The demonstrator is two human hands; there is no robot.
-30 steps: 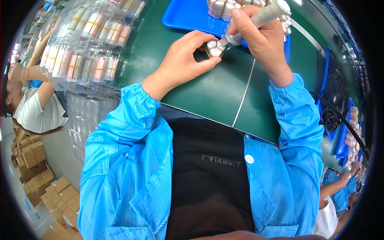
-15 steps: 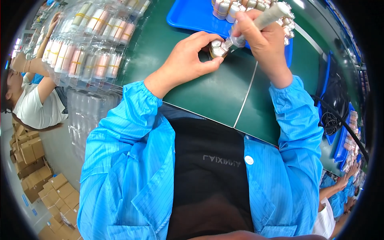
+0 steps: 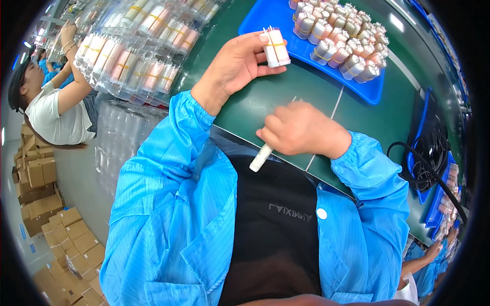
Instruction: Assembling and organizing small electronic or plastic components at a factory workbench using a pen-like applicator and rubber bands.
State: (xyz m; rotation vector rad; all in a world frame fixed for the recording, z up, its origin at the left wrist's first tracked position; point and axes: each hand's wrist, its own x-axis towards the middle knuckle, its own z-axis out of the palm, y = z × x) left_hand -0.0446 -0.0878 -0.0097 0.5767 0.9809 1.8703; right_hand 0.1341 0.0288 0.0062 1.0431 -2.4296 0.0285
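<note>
My left hand [image 3: 229, 66] holds a small bundle of pale white and pink cylindrical cells [image 3: 277, 48], bound with a yellow band. Thin wires or tabs stick up from its top. Closer to me, over the table's front edge, my right hand [image 3: 303, 127] is closed around a whitish stick-shaped tool [image 3: 261, 158]. One end of it points down toward my body; a thin tip shows faintly beyond the fist. Beyond both hands, a blue tray [image 3: 249, 25] carries several similar banded bundles [image 3: 352, 64] standing upright on the green table [image 3: 245, 112].
Stacked clear plastic trays [image 3: 120, 84] with banded cells rise on the left. A black cable [image 3: 423, 166] lies coiled over blue trays at the right. A person in a white shirt [image 3: 61, 120] stands at far left, above cartons [image 3: 74, 232]. Another person's arm [image 3: 426, 257] shows lower right.
My left hand has raised the bundle and turned it so its side shows. My right hand has drawn the tool away from the bundle, toward me, and swung it round. The view has shifted slightly.
</note>
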